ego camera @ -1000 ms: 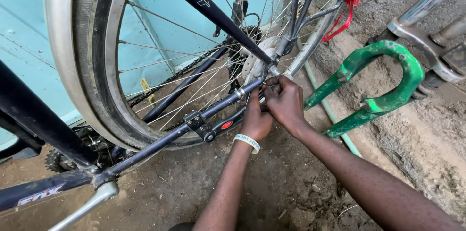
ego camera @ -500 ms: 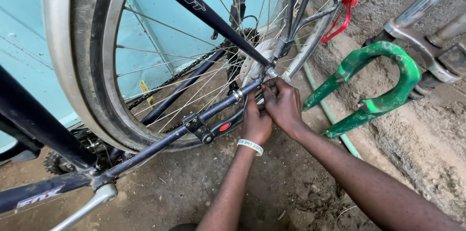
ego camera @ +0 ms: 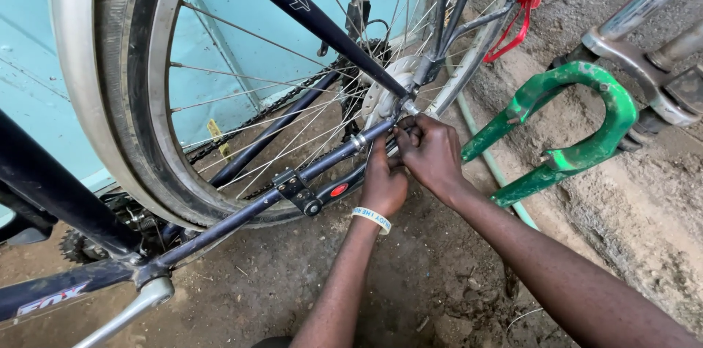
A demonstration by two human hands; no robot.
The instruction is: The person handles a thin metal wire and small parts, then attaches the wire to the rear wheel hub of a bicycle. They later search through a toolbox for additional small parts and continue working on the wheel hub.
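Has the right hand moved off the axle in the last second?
No. The right hand sits at the rear wheel axle, beside the left hand, same spot relative to the green fork as before.

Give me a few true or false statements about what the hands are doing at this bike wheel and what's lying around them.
1. Both hands are at the rear wheel's hub. True: the left hand and right hand meet by the axle end.
2. The left wrist is bare. False: it wears a pale wristband.
3. A green fork lies on the ground right of the hands. True.
4. The ground is tiled. False: it is bare dirt.
5. A red reflector sits on the dark frame tube near the left hand. True.
6. The wheel has no spokes. False: thin metal spokes fan out from the hub.
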